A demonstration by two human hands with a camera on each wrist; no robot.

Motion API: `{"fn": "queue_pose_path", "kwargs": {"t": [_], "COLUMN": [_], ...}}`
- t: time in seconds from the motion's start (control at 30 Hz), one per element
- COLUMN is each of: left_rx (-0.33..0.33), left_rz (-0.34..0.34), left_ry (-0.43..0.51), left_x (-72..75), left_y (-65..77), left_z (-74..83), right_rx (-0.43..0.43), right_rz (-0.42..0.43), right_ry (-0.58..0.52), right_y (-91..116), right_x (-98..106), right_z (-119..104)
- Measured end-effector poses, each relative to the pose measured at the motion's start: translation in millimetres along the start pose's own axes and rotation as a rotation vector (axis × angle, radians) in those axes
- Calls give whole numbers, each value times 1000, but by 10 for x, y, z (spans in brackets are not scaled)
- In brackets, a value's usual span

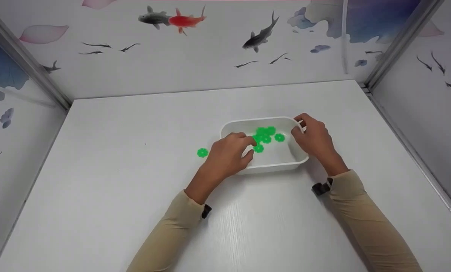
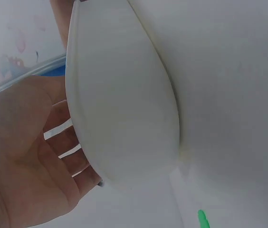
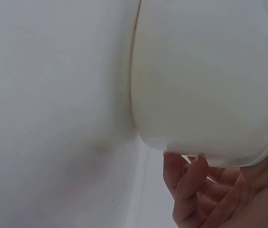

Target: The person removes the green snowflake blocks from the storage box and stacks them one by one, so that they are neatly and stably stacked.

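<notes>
Handling of green, flower-shaped pieces [image 1: 263,135], apparently plastic, is judged to be incomplete: most of those in view lie inside a white, oblong, round-cornered plastic container [image 1: 280,154], while one stray green piece [image 1: 202,152] lies outside it on the white desk [image 1: 134,181], just left of the left hand [image 1: 229,153]. Whether pieces are being put in or taken out cannot be established from these views. The container sits base down, right of the middle of the desk. Its contents form an overlapping cluster around the middle of its floor, with one separate piece [image 1: 280,137] to the right of that cluster; an exact count is not possible, owing to the overlap. No contents of another kind were noted. The left hand reaches over the container's left end, thumb and forefinger apart beside the cluster; contact with a piece cannot be confirmed, and in the left wrist view the container wall hides part of the fingers. The right hand [image 1: 315,136] grips the rim at the right end, thumb inside and bent fingers outside, a hold judged sufficient to steady the container.
</notes>
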State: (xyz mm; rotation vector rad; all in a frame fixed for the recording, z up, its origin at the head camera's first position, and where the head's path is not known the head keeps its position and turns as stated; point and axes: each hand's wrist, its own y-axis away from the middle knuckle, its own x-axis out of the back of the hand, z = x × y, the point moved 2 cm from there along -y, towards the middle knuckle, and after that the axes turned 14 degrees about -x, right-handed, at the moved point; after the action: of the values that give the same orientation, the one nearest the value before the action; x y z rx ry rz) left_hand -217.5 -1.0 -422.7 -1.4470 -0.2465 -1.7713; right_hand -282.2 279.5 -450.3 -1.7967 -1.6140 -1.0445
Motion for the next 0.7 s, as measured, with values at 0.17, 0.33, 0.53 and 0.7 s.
{"fn": "queue_pose_path", "kwargs": {"t": [0.17,0.33,0.53,0.7], "left_rx": [19,51,79,135], "left_rz": [-27,-58,-88,-145], "left_ry": [29,25,33,64], "left_x": [-46,-76,-86,-93], "left_y": [-51,-119,-219,-283], "left_z": [-15,-44,-73,-110], "right_rx": [-16,-23,-36,-39], "right_rz": [1,1,-3,-11], "right_ry": [8,16,23,34], "right_y": [3,7,6,0], "right_x": [-6,-5,-3,-19], "right_z": [-11,-19,-10,-19]}}
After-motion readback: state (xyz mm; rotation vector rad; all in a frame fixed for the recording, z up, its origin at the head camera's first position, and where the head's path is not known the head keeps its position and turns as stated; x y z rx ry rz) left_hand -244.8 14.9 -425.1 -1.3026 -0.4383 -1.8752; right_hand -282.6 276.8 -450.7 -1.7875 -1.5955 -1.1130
